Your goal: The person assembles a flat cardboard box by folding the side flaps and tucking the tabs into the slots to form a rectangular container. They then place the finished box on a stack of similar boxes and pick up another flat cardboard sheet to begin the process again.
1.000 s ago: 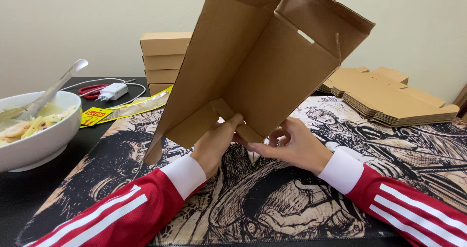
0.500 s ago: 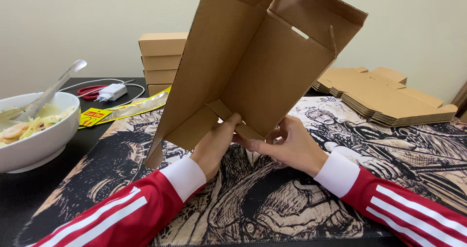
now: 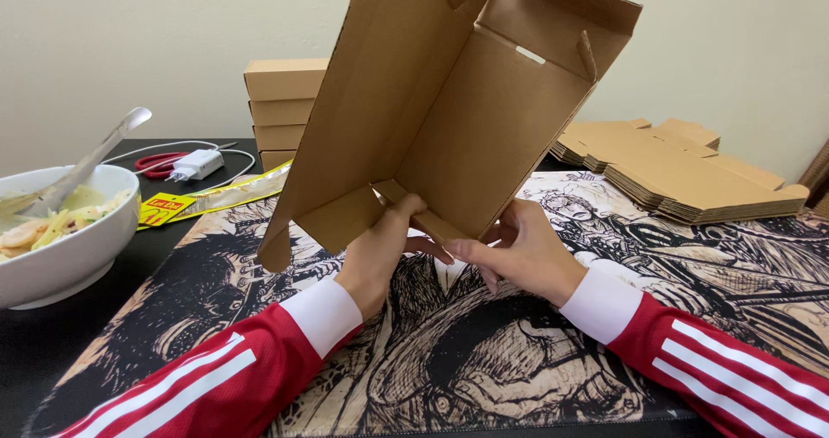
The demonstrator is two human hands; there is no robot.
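Desk mat below; half-folded cardboard box blank (image 3: 449, 119) held upright, mid-fold.
Left hand (image 3: 376, 252) and right hand (image 3: 518, 248) both pinch its bottom flaps; next move, I reckon: tuck them square.

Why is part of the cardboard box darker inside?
In the head view, the cardboard box held by the left hand and right hand shades itself: the folded flaps near the bottom sit in soft shadow. Light is even, with no glare; the picture looks sharp.
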